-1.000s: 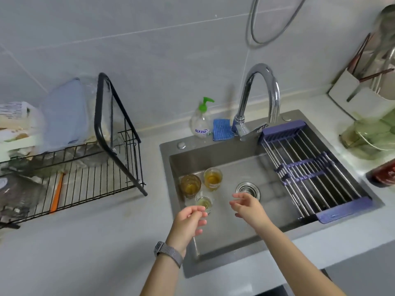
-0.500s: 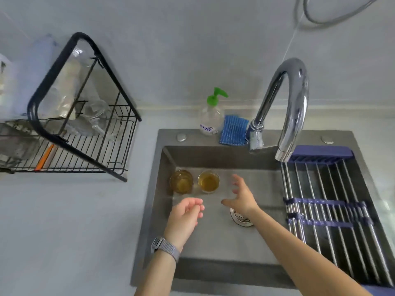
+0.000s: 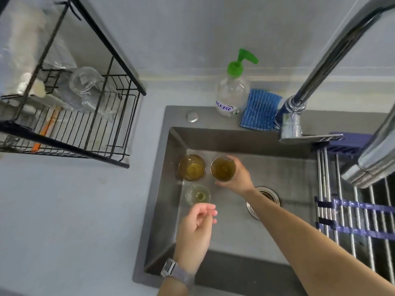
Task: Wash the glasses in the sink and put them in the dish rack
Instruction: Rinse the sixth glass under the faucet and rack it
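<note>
Three glasses stand in the left part of the grey sink (image 3: 245, 135). My right hand (image 3: 238, 177) grips the right amber glass (image 3: 222, 168), which holds brownish liquid. The other amber glass (image 3: 192, 167) stands just left of it, untouched. A small clear glass (image 3: 197, 195) with a little yellowish liquid sits in front of them. My left hand (image 3: 195, 229), with a watch on the wrist, hovers just below the clear glass with loosely curled fingers and holds nothing. The black wire dish rack (image 3: 92, 127) stands on the counter to the left.
A chrome faucet (image 3: 333, 67) arches over the sink's right side. Behind the sink stand a soap bottle (image 3: 233, 90) with a green pump and a blue sponge cloth (image 3: 259, 110). A purple roll-up drying mat (image 3: 352, 201) covers the sink's right part. The drain (image 3: 270, 194) lies under my right forearm.
The view has moved closer to the sink. My right hand reached forward and took hold of the right amber glass. My left hand stayed near the clear glass.
</note>
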`<action>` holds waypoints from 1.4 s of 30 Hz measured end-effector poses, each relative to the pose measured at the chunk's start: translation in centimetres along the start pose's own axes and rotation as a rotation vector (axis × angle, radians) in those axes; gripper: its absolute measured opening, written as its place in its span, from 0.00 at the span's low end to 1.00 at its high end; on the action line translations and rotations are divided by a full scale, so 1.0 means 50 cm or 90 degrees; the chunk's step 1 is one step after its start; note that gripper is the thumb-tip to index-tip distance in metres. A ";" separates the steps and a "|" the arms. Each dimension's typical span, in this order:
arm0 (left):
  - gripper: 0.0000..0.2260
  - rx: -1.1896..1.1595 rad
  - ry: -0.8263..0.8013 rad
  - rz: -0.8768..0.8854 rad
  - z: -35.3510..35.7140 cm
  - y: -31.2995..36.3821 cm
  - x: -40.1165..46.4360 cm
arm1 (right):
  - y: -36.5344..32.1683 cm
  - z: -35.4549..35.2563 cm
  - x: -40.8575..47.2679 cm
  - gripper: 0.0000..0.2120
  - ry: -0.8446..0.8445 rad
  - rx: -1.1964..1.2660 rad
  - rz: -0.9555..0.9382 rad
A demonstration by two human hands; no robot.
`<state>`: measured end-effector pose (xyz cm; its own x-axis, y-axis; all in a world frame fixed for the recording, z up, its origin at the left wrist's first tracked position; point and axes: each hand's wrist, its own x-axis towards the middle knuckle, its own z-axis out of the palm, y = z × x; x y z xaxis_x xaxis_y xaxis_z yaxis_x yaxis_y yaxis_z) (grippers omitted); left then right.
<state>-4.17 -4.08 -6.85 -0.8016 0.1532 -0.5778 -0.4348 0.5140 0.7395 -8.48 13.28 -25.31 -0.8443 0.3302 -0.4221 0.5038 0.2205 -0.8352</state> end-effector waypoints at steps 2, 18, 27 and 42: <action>0.12 -0.005 -0.008 -0.007 0.000 -0.004 0.000 | -0.002 -0.009 -0.019 0.39 0.004 0.044 0.013; 0.10 -0.005 -0.132 -0.056 -0.029 0.005 -0.087 | -0.128 -0.070 -0.410 0.32 -0.041 0.551 0.185; 0.26 -0.118 -0.384 -0.029 -0.003 0.025 -0.129 | -0.192 -0.054 -0.491 0.32 -0.029 0.584 0.125; 0.15 -0.260 -0.457 -0.247 0.026 0.096 -0.085 | -0.293 -0.367 -0.213 0.23 0.291 -0.350 -0.045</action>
<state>-2.32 -1.18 -1.30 -0.1799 0.5903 -0.7869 -0.8418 0.3215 0.4336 -3.51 23.40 -2.13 -0.7783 0.6224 -0.0829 0.5710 0.6467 -0.5057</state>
